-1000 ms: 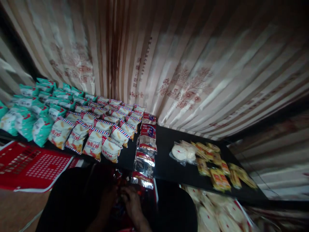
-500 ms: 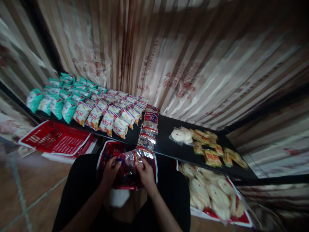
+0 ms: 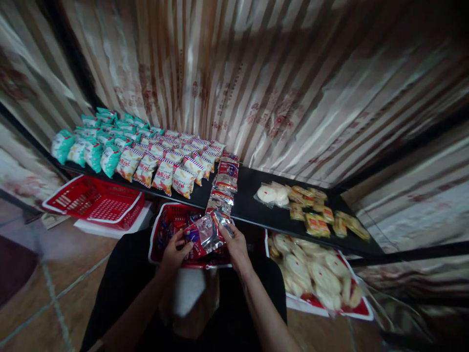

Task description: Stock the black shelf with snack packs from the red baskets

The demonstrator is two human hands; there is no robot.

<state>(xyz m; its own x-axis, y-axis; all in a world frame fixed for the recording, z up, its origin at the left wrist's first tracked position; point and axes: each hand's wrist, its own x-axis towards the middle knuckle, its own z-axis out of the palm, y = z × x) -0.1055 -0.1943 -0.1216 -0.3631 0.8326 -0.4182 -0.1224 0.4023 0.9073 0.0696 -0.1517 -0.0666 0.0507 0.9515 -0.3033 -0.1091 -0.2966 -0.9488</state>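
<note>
Snack packets (image 3: 205, 235), glossy foil with red and blue print, sit bunched between my two hands over the red basket (image 3: 158, 240) on my lap. My left hand (image 3: 175, 252) pinches their near left edge with thumb and fingers closed on the crinkled film; my right hand (image 3: 236, 243) clamps the right edge, fingers curled over the top packet. Just beyond the grip, a column of the same silvery packets (image 3: 224, 183) runs away from me across the black shelf (image 3: 252, 205). Left of that column lie puffy pillow bags with red-and-blue striped tops (image 3: 172, 166), and farther left teal bags (image 3: 91, 146). Right of the grip, on the shelf, lie round white buns in clear wrap (image 3: 273, 194) and small yellow flat packs (image 3: 318, 220). Below them a red tray (image 3: 362, 309) holds more round pale cakes. Far left, a second red plastic basket (image 3: 97, 205) with a perforated floor sits near the floor. Behind hangs a pleated satin curtain (image 3: 278, 88).
</note>
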